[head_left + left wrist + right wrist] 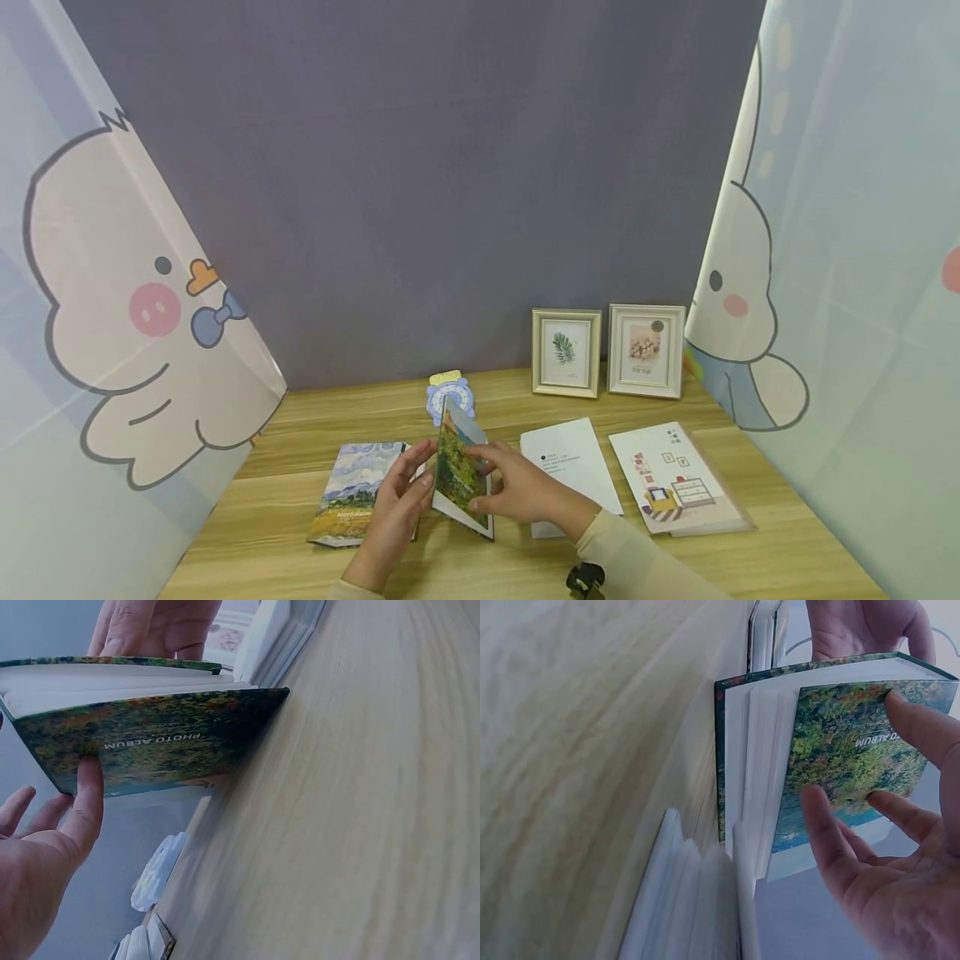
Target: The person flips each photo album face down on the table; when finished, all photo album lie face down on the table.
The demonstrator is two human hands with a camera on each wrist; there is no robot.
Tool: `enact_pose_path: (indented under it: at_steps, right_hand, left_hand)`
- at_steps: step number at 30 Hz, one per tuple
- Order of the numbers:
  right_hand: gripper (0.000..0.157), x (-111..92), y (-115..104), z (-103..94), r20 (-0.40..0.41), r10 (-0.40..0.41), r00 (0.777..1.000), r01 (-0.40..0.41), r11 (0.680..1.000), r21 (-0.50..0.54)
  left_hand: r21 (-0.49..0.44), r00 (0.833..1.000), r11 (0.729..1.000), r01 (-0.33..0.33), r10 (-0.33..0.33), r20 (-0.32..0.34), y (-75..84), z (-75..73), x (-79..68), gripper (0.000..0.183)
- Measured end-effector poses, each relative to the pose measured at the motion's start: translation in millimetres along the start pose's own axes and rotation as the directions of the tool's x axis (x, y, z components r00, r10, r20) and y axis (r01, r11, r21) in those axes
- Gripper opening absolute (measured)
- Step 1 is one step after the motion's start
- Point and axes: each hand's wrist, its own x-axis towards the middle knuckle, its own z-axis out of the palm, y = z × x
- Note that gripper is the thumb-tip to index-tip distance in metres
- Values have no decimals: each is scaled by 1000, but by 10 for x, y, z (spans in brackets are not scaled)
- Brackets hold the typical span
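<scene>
A photo album (461,475) with a painted green cover stands upright and partly spread, its lower edge close over the table. My left hand (401,492) is at its left side; in the left wrist view one fingertip (90,769) presses the cover near the lettering, the other fingers apart from it. From the right, my right hand (517,483) lays spread fingertips on the opposite cover (840,750), as the right wrist view shows. White page edges show between the covers. Left of it lies another album (352,492) with a blue and yellow landscape.
A white booklet (566,467) and an album with a furniture drawing (678,492) lie at the right. Two picture frames, one gold (566,354) and one white (647,350), stand at the back right. A purple dial-faced thing (450,400) is behind the upright album.
</scene>
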Motion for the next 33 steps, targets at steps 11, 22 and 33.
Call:
enact_pose_path:
  at_steps: [11,22,33]
  right_hand:
    - [77,15,-15,3,-15,-68,998,69,992,109]
    - [76,8,-49,0,-13,-48,999,50,987,156]
    - [69,14,-56,-20,-16,-59,998,61,976,209]
  left_hand:
    - [-45,994,995,-90,93,61,-28,-27,6,55]
    - [-65,987,993,-98,105,118,-34,-29,9,53]
    - [-32,996,998,-54,57,75,-34,-10,1,51]
